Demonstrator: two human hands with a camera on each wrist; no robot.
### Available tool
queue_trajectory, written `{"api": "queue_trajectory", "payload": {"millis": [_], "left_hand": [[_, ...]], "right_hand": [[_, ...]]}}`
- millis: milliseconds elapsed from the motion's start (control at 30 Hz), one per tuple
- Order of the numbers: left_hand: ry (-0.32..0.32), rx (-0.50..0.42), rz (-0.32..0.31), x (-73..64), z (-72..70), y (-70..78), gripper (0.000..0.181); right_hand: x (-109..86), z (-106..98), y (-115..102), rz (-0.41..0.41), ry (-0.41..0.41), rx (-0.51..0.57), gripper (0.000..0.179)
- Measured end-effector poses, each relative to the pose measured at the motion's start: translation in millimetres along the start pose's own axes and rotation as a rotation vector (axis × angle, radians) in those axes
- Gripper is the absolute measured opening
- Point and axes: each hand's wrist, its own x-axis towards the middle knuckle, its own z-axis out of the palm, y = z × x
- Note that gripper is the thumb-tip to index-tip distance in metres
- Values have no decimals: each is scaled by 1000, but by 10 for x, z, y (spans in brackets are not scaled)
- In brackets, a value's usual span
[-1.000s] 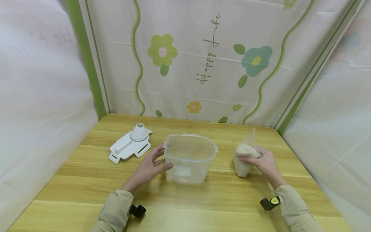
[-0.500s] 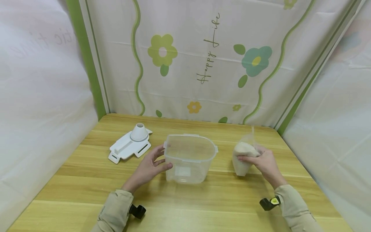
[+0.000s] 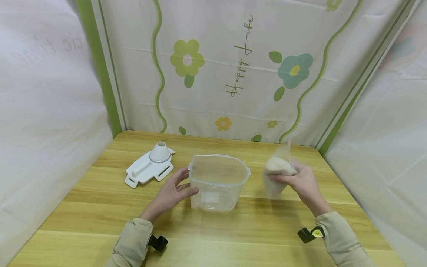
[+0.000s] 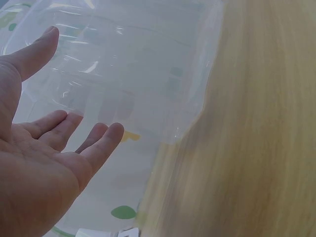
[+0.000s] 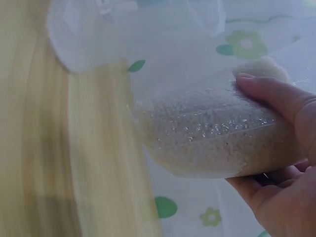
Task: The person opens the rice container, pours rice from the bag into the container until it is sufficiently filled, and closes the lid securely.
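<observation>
A clear plastic container (image 3: 218, 185) with no lid on it stands upright on the table, a pale label on its front. At its left side is my left hand (image 3: 171, 193), thumb and fingers spread, fingertips right at the wall. The left wrist view shows this hand (image 4: 49, 148) with its fingers extended against the clear container (image 4: 133, 64). My right hand (image 3: 303, 183) grips a clear plastic bag of rice (image 3: 277, 174) to the right of the container. White grains fill the bag (image 5: 207, 128) in the right wrist view, with the thumb pressed over its top.
A white plastic lid (image 3: 143, 170) with a cone-shaped white cup (image 3: 161, 152) on it lies at the back left of the wooden table (image 3: 213, 241). Flowered curtain (image 3: 213, 104) hangs behind the table, with pale sheets at both sides.
My right hand has lifted the bag of rice slightly and carried it a little left toward the container. The left hand and the container have stayed in place.
</observation>
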Motion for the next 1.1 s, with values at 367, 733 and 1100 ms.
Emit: {"api": "queue_trajectory", "payload": {"millis": [367,733,1100], "left_hand": [[-12,-20,-11,13,-9,-19,73],[-9,-39,-28,27,-6,-36,72],[-4,-47,-11,21,-8,-29,73]], "right_hand": [[-29,95,-465,-22,-43,-25,57],[77,220,-852,-53,-75,-77,62],[163,327,-1128,-187,-67,-406,51]]}}
